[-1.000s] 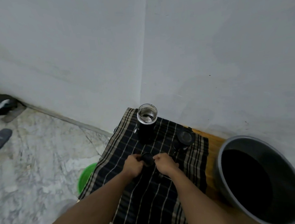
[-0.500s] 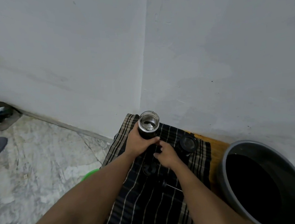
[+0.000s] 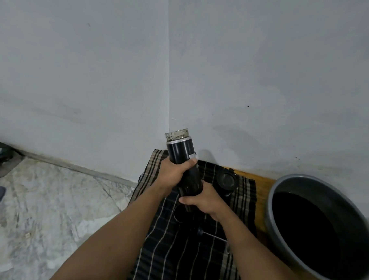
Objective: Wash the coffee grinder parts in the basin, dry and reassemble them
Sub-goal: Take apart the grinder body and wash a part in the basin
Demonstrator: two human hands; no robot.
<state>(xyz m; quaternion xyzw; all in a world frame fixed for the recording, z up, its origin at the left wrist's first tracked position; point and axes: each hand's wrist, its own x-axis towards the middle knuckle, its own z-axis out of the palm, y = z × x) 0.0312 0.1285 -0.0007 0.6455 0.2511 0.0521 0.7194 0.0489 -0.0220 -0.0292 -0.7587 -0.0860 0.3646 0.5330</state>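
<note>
The coffee grinder body is held up off the striped cloth, over the far corner of the counter. The left hand wraps its middle and the right hand its lower end, fingers curled tight. A slip while twisting could drop it onto the loose cap and crank below. The hands hide the joint, and I can't tell whether the dark basin at right holds water.

Dim, flat indoor light, source out of view. Soft shadow on wall just right of grinder. Faint sheen on its metal collar. Basin interior near black, detail lost; its right rim smeared by blur. Wide-angle bending toward edges. Floor slightly soft.
</note>
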